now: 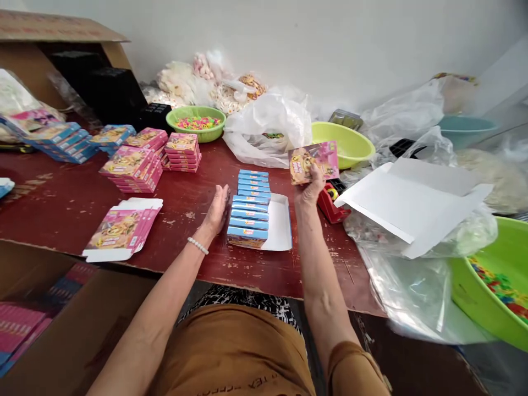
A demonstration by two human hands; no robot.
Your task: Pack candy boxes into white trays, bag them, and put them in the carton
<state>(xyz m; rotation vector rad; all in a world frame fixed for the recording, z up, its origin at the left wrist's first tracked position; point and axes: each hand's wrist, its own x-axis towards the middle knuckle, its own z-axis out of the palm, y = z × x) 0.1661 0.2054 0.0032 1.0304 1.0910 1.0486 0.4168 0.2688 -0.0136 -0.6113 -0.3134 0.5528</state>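
Note:
My right hand is raised over the table with its fingers wrapped round a pink printed box. My left hand is stretched flat just left of a row of blue boxes, holding nothing; I cannot tell whether it touches them. These blue boxes stand on edge, one behind another, along the left part of a shallow white carton tray with a blue edge. The right half of that tray shows its bare white inside.
Stacked pink boxes, flat pink cartons and stacked blue boxes lie left. Behind are a green basket of coloured pieces and a plastic bag. A red tape dispenser and white card lie right.

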